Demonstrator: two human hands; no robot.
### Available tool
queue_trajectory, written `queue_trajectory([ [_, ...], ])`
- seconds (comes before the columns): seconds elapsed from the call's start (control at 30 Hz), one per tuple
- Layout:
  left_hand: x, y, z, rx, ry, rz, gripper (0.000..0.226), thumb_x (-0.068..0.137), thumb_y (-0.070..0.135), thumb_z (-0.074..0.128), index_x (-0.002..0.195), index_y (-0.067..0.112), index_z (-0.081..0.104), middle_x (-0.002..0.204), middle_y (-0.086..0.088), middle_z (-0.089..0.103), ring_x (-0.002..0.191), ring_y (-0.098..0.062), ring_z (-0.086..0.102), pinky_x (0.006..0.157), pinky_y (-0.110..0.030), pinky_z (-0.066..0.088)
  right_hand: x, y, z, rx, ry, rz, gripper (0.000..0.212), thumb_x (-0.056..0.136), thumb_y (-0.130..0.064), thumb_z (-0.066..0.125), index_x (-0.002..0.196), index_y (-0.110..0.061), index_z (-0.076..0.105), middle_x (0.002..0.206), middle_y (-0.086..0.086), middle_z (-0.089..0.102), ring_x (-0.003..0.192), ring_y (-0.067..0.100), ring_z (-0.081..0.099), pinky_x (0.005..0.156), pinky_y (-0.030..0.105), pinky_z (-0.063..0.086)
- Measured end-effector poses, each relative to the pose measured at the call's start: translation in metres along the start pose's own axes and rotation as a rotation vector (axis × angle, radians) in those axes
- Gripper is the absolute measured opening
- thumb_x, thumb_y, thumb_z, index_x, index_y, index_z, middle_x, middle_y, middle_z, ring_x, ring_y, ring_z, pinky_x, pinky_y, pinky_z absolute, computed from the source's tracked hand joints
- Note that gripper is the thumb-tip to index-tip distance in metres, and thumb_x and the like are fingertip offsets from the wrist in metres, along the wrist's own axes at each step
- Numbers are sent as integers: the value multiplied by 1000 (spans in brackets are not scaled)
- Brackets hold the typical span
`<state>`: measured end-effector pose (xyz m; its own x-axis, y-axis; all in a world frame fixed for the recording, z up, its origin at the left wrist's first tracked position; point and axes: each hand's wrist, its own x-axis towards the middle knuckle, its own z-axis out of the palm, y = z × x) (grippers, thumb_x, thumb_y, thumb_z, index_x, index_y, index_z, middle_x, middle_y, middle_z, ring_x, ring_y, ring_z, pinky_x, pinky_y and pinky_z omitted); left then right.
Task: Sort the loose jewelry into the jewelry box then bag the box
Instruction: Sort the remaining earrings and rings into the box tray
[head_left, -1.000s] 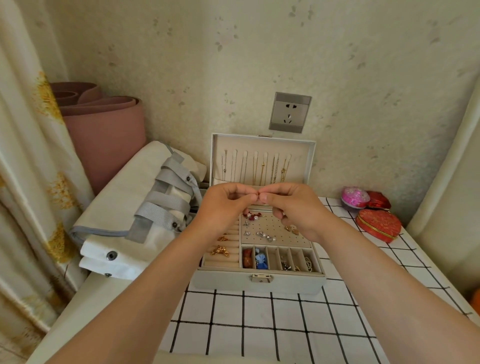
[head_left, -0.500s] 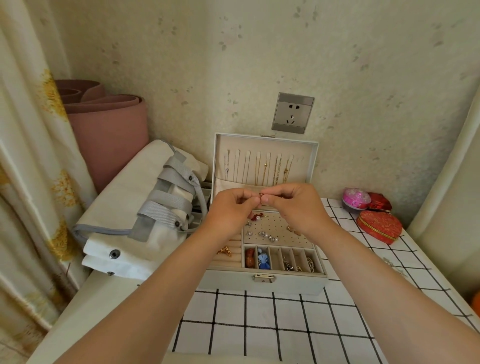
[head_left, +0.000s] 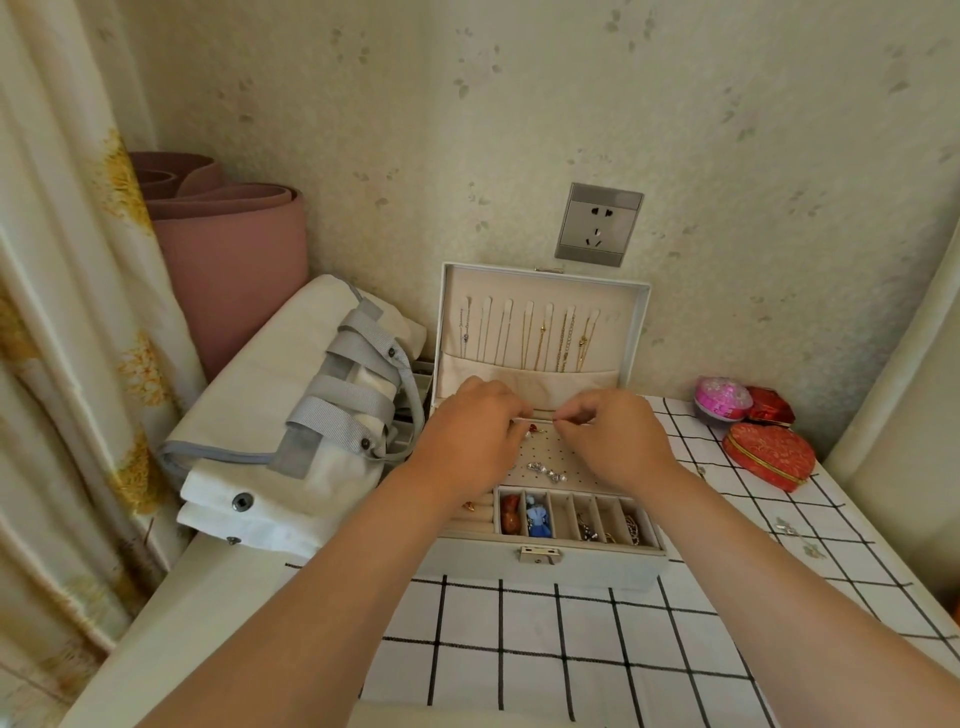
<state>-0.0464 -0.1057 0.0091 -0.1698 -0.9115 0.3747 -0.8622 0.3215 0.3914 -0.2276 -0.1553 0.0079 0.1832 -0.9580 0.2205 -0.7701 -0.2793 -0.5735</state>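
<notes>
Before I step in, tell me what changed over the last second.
The left hand and right hand sank toward the perforated panel of the open grey jewelry box, and their touching fingers drew apart. The box, white canvas bag and red heart-shaped tin stayed put.

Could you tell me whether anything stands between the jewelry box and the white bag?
Nothing visible does: the white bag lies directly left of the jewelry box. The lid stands open, though, with the left hand and right hand over its tray.

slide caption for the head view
Left hand and right hand, fingers curled, close together over the open jewelry box
</notes>
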Motion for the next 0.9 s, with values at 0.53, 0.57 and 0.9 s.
queue_trajectory([
  [0.53, 0, -8, 10, 95, -193, 54, 34, 98, 35, 49, 125, 18, 62, 122, 4, 58, 117, -17, 44, 97, -36, 42, -3, -5, 7, -272, 6, -128, 9, 88, -29, 67, 87, -31, 76, 88, -14, 71, 80, 7, 63, 73, 30, 54],
  [0.57, 0, -8, 10, 93, -193, 56, 34, 98, 35, 49, 124, 18, 62, 121, 4, 58, 117, -17, 44, 97, -37, 42, -2, -4, 6, -277, -9, -142, 8, 88, -30, 68, 87, -32, 75, 88, -14, 71, 80, 7, 63, 73, 29, 54],
  [0.9, 6, -2, 15, 89, -170, 87, 42, 98, 35, 47, 136, 19, 55, 131, 1, 53, 121, -18, 41, 102, -41, 40, 0, 5, -2, -218, -94, -149, 13, 88, -32, 65, 97, -35, 74, 97, -15, 65, 88, 7, 59, 72, 26, 45],
])
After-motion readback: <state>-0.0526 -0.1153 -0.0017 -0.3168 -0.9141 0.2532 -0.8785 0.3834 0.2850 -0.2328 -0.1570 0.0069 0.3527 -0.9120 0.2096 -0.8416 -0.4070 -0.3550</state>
